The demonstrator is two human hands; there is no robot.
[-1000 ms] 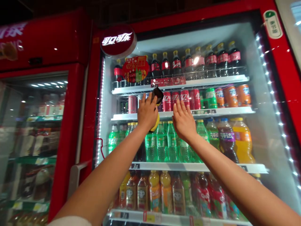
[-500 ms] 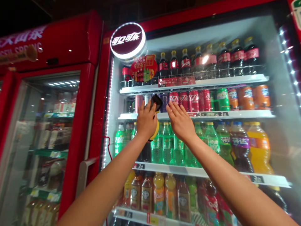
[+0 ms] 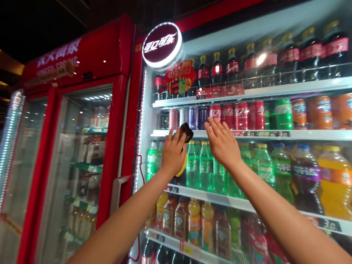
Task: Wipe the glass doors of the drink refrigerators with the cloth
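My left hand point(image 3: 173, 154) is around a black-and-yellow object whose kind I cannot make out. Its black, hollow-looking end point(image 3: 187, 132) juts past my fingers, and a yellow curved part point(image 3: 182, 165) shows beside my palm. My right hand point(image 3: 222, 141) is stretched flat with fingers extended, nothing in it, in front of the drinks cooler. Whether it touches the cooler's glass is unclear. Behind my hands are red cola cans point(image 3: 241, 116) on one shelf and green soda bottles point(image 3: 205, 167) on the shelf below.
A round lit sign point(image 3: 162, 44) juts out at the cooler's upper left. Cola bottles point(image 3: 288, 55) line the top shelf, and juice bottles point(image 3: 194, 222) stand lower down. To the left is another red fridge point(image 3: 106, 146) with a grey handle point(image 3: 117, 194) near its edge.
The view has turned left, so the cooler sits farther right and more of the left fridge shows. Both hands keep nearly the same pose; the black-and-yellow object appears slightly lower.
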